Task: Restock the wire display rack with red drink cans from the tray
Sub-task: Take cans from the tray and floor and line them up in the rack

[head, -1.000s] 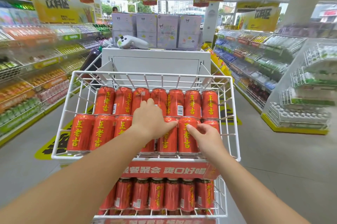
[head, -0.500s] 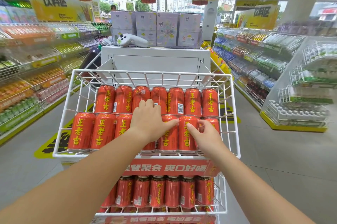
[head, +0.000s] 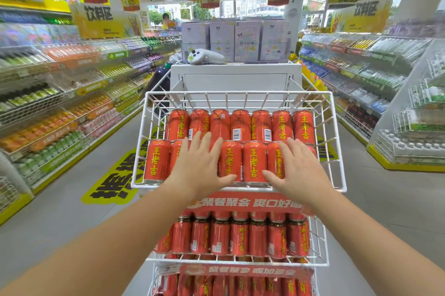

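A white wire display rack [head: 336,141] stands straight ahead with several tiers. Its top basket holds two rows of red drink cans [head: 254,162] with yellow lettering, lying tilted toward me. My left hand [head: 199,165] rests flat on the front row, left of centre, fingers spread. Over the right end of the same row lies my right hand [head: 295,168], also spread and gripping nothing. Lower tiers carry more red cans [head: 238,235]. No tray is in view.
A white box [head: 234,78] behind the rack bears purple cartons [head: 245,40] and a white handheld device [head: 204,57]. Stocked drink shelves [head: 60,103] line the left aisle and more shelves [head: 361,74] the right. A yellow floor sticker [head: 113,182] lies at left.
Both hands have opened flat and moved apart across the front row of cans; before, their fingertips pinched together near the middle cans. The view has shifted lower and closer.
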A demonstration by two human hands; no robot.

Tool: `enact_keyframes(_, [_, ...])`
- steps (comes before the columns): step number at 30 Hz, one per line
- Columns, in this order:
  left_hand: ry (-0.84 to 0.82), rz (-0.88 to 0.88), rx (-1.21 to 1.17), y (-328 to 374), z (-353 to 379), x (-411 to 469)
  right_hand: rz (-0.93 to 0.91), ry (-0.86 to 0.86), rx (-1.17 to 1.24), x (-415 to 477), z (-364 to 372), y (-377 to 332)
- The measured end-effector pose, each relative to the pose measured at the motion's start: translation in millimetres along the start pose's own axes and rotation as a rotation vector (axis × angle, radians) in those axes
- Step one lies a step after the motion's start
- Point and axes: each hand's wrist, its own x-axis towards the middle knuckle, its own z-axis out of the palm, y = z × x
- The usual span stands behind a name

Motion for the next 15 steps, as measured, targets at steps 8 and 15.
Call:
enact_keyframes(8, [0.0, 0.088, -0.051, -41.9, 22.2, -79.2, 0.04, -0.026, -0.055, -59.4, 20.6, -69.5])
enact_keyframes(15, [0.0, 0.26, -0.072, -91.7, 46.3, -164.9, 0.044, -0.014, -0.099, -123.7, 59.7, -154.5])
